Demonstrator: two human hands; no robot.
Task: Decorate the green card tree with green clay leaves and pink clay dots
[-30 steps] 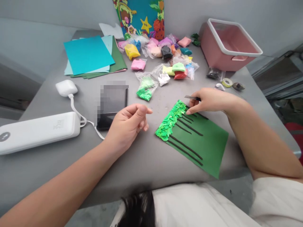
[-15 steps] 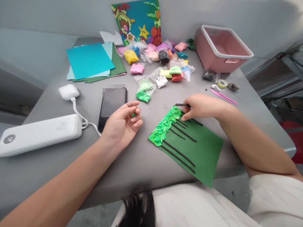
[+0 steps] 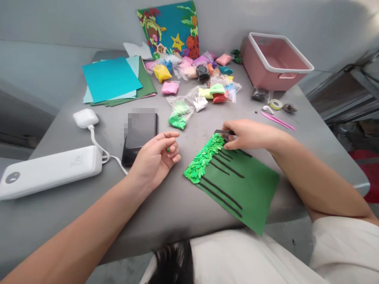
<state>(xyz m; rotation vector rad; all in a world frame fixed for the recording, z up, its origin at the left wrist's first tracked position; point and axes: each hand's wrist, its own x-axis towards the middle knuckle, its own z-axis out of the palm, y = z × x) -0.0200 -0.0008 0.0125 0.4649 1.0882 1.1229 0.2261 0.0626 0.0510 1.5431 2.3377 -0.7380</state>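
Along the back of the grey table (image 3: 166,219), bagged clay packets (image 3: 203,72) crowd before an undersea relief picture (image 3: 168,31), between stacked coloured sheets (image 3: 111,79) and a pink bin (image 3: 266,79). Pink modelling tools (image 3: 278,121) lie before the bin; a bag of green clay (image 3: 179,114) sits beyond the hands. At left, a cable runs from a white power bank (image 3: 53,169), and a black phone (image 3: 140,132) lies just beyond the left hand (image 3: 154,157), partly covered by it. That hand curls loosely, a green clay bit (image 3: 168,149) showing among its fingers. The right hand (image 3: 250,134) pinches a dark-handled blade (image 3: 222,131) over the far corner of a green card (image 3: 254,189), which lies obliquely near the table's front edge, bearing clay leaves (image 3: 204,159) and dark strips (image 3: 225,197).
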